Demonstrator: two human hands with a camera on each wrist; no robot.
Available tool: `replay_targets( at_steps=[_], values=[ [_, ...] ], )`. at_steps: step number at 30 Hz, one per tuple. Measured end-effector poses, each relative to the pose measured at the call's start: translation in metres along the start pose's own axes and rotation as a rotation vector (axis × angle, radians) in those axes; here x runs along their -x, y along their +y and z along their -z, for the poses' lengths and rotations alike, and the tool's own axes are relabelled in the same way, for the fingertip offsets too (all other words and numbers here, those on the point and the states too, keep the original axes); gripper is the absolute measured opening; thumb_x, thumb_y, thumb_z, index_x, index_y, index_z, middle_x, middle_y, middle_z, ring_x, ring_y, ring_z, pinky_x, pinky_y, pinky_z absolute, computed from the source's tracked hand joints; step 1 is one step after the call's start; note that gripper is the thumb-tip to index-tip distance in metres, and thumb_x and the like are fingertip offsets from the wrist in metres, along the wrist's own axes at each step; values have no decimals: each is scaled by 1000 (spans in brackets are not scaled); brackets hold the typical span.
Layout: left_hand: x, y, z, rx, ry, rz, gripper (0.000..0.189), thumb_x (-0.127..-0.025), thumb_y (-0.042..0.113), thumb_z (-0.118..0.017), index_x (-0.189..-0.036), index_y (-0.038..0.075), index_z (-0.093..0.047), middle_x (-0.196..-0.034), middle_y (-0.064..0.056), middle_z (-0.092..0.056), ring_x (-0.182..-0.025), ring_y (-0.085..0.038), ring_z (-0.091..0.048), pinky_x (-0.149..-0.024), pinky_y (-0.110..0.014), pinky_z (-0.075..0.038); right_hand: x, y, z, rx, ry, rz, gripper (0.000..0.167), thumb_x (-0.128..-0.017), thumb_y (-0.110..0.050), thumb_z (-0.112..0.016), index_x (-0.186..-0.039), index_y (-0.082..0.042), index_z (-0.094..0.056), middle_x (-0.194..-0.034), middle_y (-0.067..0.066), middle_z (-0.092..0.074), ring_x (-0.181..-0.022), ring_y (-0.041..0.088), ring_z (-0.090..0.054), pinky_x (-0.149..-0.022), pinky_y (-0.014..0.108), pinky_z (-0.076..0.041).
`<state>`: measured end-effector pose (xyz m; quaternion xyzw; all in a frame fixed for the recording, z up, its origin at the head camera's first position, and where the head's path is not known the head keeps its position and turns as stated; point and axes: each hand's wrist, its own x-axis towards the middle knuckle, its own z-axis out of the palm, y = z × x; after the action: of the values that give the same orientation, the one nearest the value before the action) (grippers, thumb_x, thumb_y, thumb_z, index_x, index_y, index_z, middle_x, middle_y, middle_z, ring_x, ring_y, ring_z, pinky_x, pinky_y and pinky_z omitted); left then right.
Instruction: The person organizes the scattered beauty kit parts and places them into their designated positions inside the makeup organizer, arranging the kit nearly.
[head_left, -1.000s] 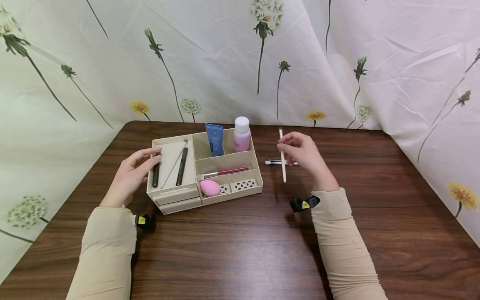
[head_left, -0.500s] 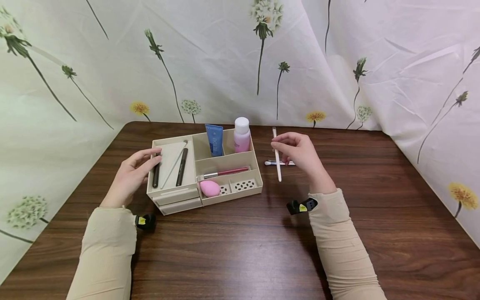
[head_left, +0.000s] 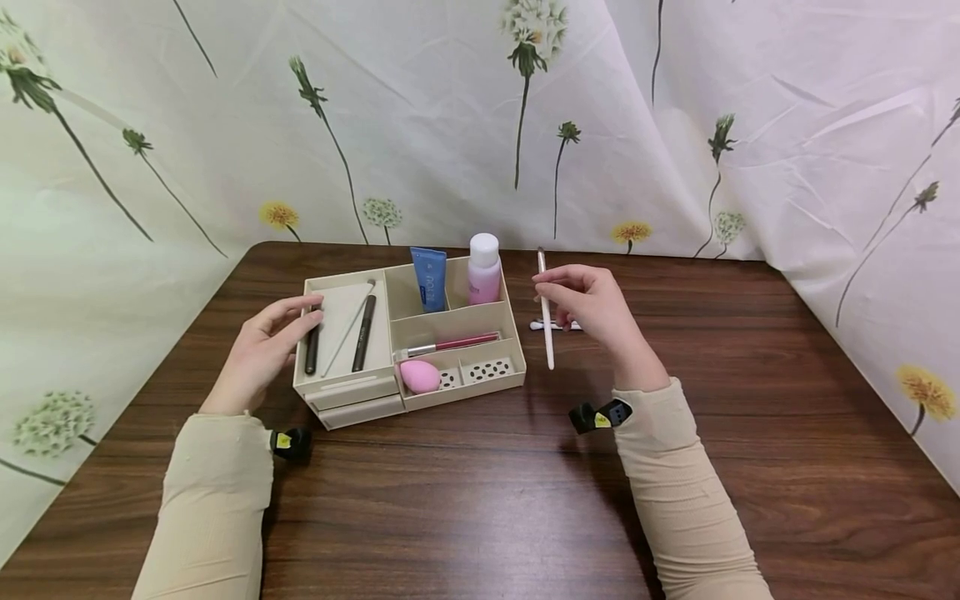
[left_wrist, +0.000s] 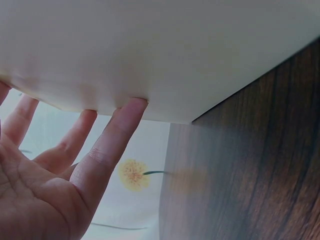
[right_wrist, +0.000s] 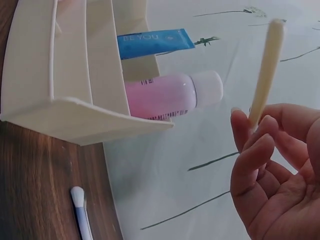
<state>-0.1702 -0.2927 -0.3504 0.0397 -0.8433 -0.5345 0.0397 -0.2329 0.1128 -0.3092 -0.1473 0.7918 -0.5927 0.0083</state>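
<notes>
My right hand (head_left: 581,302) pinches a slim white makeup brush (head_left: 546,329) between thumb and fingers, bristle end toward the back. In the right wrist view the brush's pale handle (right_wrist: 268,65) points up from the fingertips, right of the beige makeup organizer (right_wrist: 107,122). My left hand (head_left: 258,346) rests at the organizer's left side, thumb and forefinger at its rim beside a black pen (head_left: 312,346). Its extended fingers (left_wrist: 102,150) touch the pale outer wall in the left wrist view. A second black pen (head_left: 363,333) and a thin brush (head_left: 348,327) lie in the top tray.
Compartments hold a blue tube (head_left: 430,279), a pink bottle with white cap (head_left: 483,271), a red lip gloss tube (head_left: 465,341) and a pink sponge (head_left: 420,376). Cotton-tipped brushes (head_left: 537,326) lie on the wooden table (head_left: 465,500) below my right hand. A floral cloth (head_left: 450,125) hangs behind.
My right hand has moved left with the makeup brush, closer to the organizer, passing over the brushes on the table. The left hand has stayed in place.
</notes>
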Motion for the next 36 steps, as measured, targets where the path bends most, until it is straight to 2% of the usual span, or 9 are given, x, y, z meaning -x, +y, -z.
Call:
replay_targets(
  at_steps=[5,11,23,29,34,36],
  values=[
    [1,0,0,-7,8,-1,51,-98,48,-57,-144,27,-52,-147,-5,-44,-136,-15,-36,-75,-17,-51,0,-2,-7,-3,-1,-8,24,-94,-13,-67,-113,1,-71,-80,-10,-68,-50,9,-52,-53,25,-47],
    [1,0,1,-8,4,-2,51,-98,48,-57,-144,26,-52,-150,-9,-41,-138,-19,-35,-75,-17,-51,0,-4,-17,-13,-6,-25,25,-93,-15,-69,-113,0,-71,-73,-12,-65,-50,9,-53,-54,27,-48],
    [2,1,0,25,2,8,52,-98,48,-58,-144,25,-52,-146,-4,-44,-129,-8,-40,-76,-18,-52,-1,-14,-36,-67,-20,4,23,-92,-13,-70,-110,1,-71,-71,-9,-64,-48,9,-52,-52,27,-48],
    [3,1,0,26,1,7,52,-98,48,-57,-145,25,-52,-147,-6,-43,-131,-10,-40,-77,-17,-52,-4,-22,-49,-110,-53,18,24,-92,-13,-71,-111,1,-71,-68,-9,-63,-48,10,-50,-50,25,-46],
    [3,1,0,34,1,10,52,-98,48,-58,-144,25,-52,-144,-3,-45,-129,-7,-41,-77,-18,-53,-7,-26,-63,-138,-76,41,21,-91,-11,-71,-109,1,-71,-75,-9,-67,-48,12,-50,-52,29,-48],
    [3,1,0,39,-1,10,52,-98,48,-58,-144,25,-52,-143,-1,-45,-129,-8,-40,-77,-18,-53,-9,-27,-69,-136,-82,49,20,-91,-11,-70,-108,1,-72,-77,-4,-67,-49,12,-51,-52,28,-48]
  ],
)
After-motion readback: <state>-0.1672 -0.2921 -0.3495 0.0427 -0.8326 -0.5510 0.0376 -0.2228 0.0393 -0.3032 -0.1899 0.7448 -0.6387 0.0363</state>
